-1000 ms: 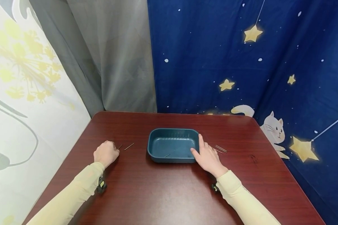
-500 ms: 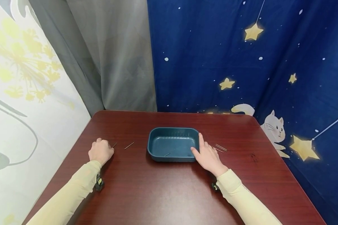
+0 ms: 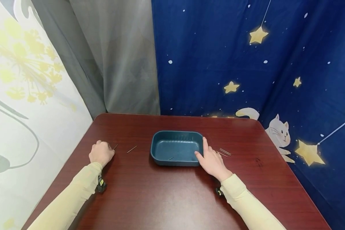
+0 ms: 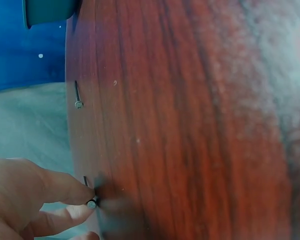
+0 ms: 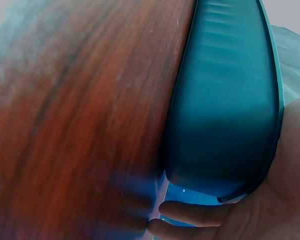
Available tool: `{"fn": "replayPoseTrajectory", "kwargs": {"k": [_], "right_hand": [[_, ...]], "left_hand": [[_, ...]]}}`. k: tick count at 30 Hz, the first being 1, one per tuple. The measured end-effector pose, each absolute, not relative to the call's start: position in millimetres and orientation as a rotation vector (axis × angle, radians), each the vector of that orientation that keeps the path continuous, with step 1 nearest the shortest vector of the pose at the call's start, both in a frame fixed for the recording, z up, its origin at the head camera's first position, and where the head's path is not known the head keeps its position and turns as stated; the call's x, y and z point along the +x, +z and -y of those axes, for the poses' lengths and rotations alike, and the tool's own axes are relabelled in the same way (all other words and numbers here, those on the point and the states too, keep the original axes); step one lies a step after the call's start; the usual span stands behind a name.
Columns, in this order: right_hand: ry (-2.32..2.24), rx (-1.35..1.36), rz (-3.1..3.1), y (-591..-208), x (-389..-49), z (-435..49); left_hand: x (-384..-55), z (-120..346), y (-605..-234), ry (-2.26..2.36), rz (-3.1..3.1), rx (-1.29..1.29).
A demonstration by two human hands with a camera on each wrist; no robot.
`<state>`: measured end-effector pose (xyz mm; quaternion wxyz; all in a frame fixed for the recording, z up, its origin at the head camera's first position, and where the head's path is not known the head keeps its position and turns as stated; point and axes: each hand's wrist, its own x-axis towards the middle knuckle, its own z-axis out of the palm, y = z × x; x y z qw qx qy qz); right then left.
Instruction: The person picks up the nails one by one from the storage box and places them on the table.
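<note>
At the table's left side my left hand [image 3: 101, 154] pinches a thin metal nail [image 3: 115, 147] between thumb and finger. In the left wrist view its round nail head [image 4: 92, 204] shows at the fingertips. A second nail [image 3: 131, 149] lies just to the right of that hand. My right hand [image 3: 213, 161] holds the right end of a dark teal plastic box [image 3: 175, 163], thumb over the rim and fingers outside. One small nail [image 3: 171, 158] lies inside the box. In the right wrist view the palm is against the box rim [image 5: 280, 95].
Several nails [image 3: 225, 151] lie on the table right of the box, partly behind my right fingers. The reddish-brown wooden table [image 3: 161, 195] reaches back to a grey curtain [image 3: 129, 64] and a blue starry curtain [image 3: 204, 48].
My left hand has shifted left, and the pinched nail has moved along with it. My right hand and the box have stayed in place.
</note>
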<state>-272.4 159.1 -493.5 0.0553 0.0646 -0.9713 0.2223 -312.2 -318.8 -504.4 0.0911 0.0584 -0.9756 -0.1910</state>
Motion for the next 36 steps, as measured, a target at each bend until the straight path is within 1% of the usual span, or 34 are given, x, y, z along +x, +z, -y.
{"fn": "replayPoseTrajectory", "kwargs": {"k": [10, 16, 23, 29, 33, 36], "right_hand": [[0.683, 0.198, 2.946, -491.6, -272.7, -158.9], [0.671, 0.209, 2.945, -492.0, -271.7, -158.6], [0.661, 0.214, 2.931, -492.0, -272.0, -159.3], [0.67, 0.199, 2.928, -491.2, -275.7, -161.4], [0.69, 0.199, 2.93, -492.5, -274.7, -161.5], [0.697, 0.194, 2.938, -494.0, -272.8, -160.9]], "left_hand": [[-308.1, 318.9, -503.0, -0.563, 2.866, 0.142], [-303.3, 306.7, -504.8, -0.534, 2.776, 0.038], [-305.3, 262.0, -490.1, -0.594, 2.611, -0.155], [-306.6, 214.8, -474.3, -0.745, 2.627, -0.266], [-301.6, 190.9, -474.5, -0.775, 2.658, -0.337], [-296.1, 178.6, -477.7, -0.737, 2.703, -0.455]]}}
